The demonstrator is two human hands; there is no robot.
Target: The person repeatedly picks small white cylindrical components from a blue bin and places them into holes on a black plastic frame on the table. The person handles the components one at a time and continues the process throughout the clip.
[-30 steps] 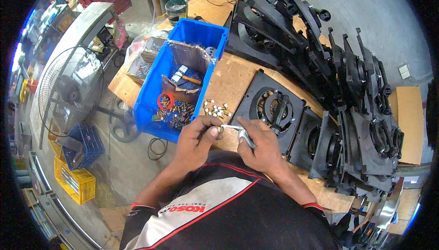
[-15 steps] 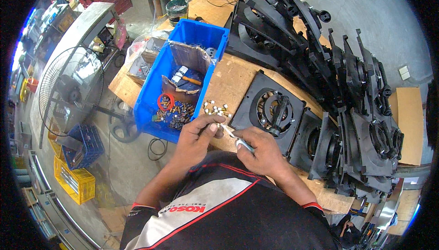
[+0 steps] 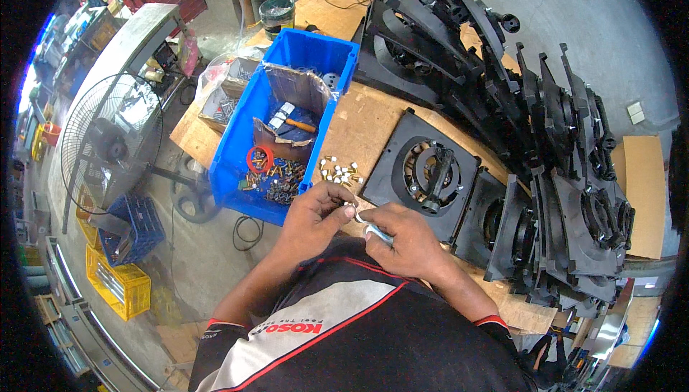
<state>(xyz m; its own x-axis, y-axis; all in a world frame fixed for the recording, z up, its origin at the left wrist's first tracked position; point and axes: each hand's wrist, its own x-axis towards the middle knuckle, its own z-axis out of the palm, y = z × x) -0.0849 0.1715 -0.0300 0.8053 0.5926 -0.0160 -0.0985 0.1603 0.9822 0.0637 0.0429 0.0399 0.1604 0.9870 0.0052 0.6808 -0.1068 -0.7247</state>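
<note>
Over the near edge of the bench, my left hand (image 3: pixel 313 221) is closed in a pinch on a small fitting (image 3: pixel 347 204), mostly hidden by the fingertips. A short white strip of tape (image 3: pixel 359 214) spans the gap to my right hand (image 3: pixel 403 238). That hand is closed on what looks like a roll of white tape (image 3: pixel 378 234), its pale bluish rim showing below the fingers. Just beyond my fingers lies a loose pile of small brass fittings (image 3: pixel 341 171) with white ends. To their right, a square black burner housing (image 3: pixel 391 179) rests flat on the bench (image 3: pixel 359 123).
A blue bin (image 3: pixel 233 202) with cardboard dividers, small metal parts and an orange-handled tool stands at the left. Many black housings (image 3: pixel 560 213) are stacked along the right. A standing fan (image 3: pixel 111 148) and a yellow crate (image 3: pixel 118 284) are farther left.
My hands have come slightly closer together, and the left has shifted a little right. The white strip between them looks shorter and more bent. The bin and housings have stayed put.
</note>
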